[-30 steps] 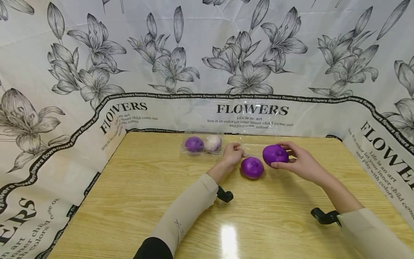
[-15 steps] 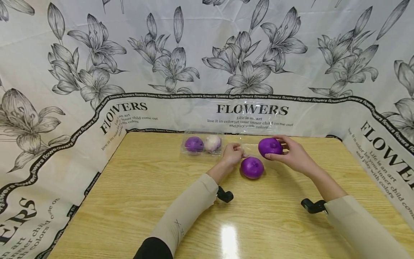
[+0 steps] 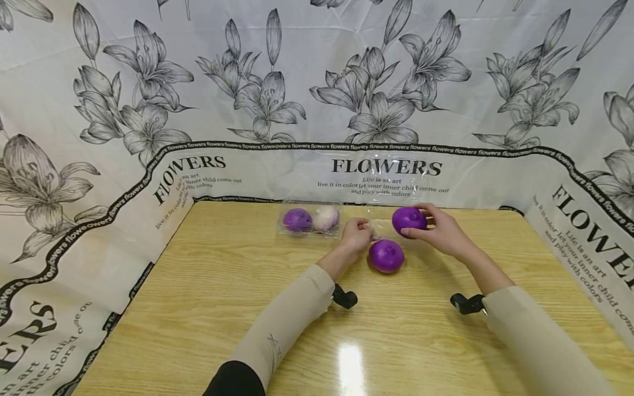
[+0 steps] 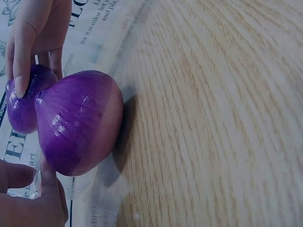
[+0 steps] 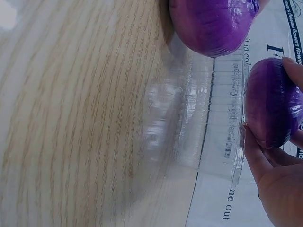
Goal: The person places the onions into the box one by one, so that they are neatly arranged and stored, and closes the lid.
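Purple onion overlaps R-held onion: 1 cam (L-wrist).

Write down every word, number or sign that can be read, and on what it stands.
"FLOWERS", large, repeated, on the white flower-printed cloth.
"Life is an art live it in color let your inner child come out and play with colors": smaller, same cloth.
"flowers", repeated along the cloth's black curving band.
Cannot be read clearly: small dark marks on the beige fabric left sleeve.

Right grip holds a shiny purple onion, clear box just beside the grip, second onion nearby, wood table farther off, lettered cloth behind.
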The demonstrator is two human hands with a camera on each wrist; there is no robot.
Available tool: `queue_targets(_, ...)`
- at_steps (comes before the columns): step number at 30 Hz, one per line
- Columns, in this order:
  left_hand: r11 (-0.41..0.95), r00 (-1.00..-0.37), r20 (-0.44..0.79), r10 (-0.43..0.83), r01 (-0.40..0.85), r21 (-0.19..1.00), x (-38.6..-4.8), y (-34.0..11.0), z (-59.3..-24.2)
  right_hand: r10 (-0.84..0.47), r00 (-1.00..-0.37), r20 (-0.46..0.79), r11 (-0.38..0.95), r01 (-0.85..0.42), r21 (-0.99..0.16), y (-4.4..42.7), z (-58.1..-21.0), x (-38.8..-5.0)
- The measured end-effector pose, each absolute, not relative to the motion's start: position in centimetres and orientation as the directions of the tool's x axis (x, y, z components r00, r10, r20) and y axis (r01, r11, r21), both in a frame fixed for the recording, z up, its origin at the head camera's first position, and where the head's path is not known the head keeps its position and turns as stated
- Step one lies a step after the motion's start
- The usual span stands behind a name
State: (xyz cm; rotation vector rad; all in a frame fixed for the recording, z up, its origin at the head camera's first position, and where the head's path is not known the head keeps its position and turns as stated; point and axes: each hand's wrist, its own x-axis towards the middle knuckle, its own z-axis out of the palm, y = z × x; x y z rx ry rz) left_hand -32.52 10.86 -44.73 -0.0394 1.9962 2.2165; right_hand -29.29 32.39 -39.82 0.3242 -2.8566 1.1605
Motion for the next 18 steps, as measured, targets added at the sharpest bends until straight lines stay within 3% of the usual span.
queue_targets(18,-0.095,-0.988,-0.130,0.088,-0.139,0.986,-32.5,11.0,-44.8,-0.256,-0.960,0.112,0.741,-0.269,-0.616,30.5,-41.8,-32.2)
